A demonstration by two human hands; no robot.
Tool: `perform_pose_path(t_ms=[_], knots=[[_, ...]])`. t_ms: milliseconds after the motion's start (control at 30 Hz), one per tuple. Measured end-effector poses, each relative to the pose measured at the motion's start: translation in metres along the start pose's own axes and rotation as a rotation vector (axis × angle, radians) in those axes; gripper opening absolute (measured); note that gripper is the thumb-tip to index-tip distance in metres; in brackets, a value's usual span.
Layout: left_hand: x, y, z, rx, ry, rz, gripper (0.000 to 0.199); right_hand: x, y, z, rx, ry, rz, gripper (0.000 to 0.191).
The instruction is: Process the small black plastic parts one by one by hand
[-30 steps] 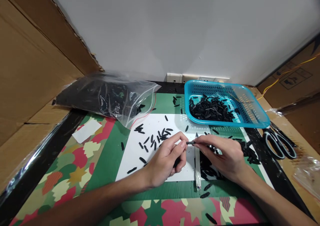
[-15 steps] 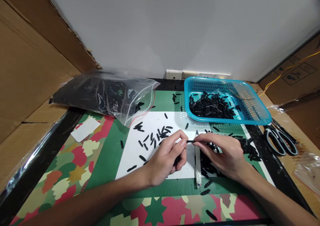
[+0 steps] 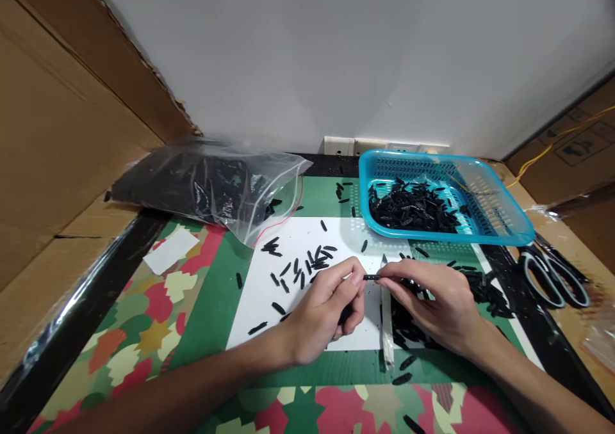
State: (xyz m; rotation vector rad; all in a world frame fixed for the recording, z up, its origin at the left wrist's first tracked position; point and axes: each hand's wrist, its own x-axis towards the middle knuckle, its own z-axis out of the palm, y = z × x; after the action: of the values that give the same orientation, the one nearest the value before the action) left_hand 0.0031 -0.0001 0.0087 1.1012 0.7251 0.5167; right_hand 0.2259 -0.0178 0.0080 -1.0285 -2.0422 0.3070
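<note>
Only the view has shifted slightly since half a second ago — the person's two hands, left hand (image 3: 329,306) and right hand (image 3: 439,299), remain pinched on opposite ends of one black piece (image 3: 371,277), held between them above a white sheet (image 3: 254,303). Printed pictograms mark the cardboard box (image 3: 586,146) at right. One blue basket (image 3: 446,237) of similar pieces, one zip bag (image 3: 202,184) and one pale-handled pointed tool (image 3: 387,331) share the bench (image 3: 127,255) — loose pieces (image 3: 278,308) scattered nearby.

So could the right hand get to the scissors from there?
Probably yes. The scissors lie out to the right of the right hand, and only low, loose black pieces show between them. It holds a small black stick, so it might have to let go first.
</note>
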Motion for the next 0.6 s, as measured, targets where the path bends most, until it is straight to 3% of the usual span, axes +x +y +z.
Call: perform_pose_path(t_ms=[167,300,433,533,600], knots=[[0.001,0.0,-0.001,-0.006,-0.001,-0.007,0.042,0.002,-0.003,-0.001,0.026,-0.02,0.002,0.01],[0.003,-0.001,-0.001,-0.034,-0.007,-0.019,0.038,0.007,-0.004,-0.007,0.006,0.036,-0.033,0.017],[0.003,-0.002,-0.001,-0.075,-0.017,-0.034,0.038,0.006,0.012,-0.025,-0.301,0.141,-0.092,0.019],[0.002,-0.002,-0.001,-0.088,-0.02,-0.02,0.043,0.004,0.031,-0.042,-0.57,0.28,0.041,0.01],[0.001,-0.003,-0.001,-0.09,-0.027,-0.015,0.046,0.003,0.042,-0.051,-0.68,0.302,0.128,0.004]])
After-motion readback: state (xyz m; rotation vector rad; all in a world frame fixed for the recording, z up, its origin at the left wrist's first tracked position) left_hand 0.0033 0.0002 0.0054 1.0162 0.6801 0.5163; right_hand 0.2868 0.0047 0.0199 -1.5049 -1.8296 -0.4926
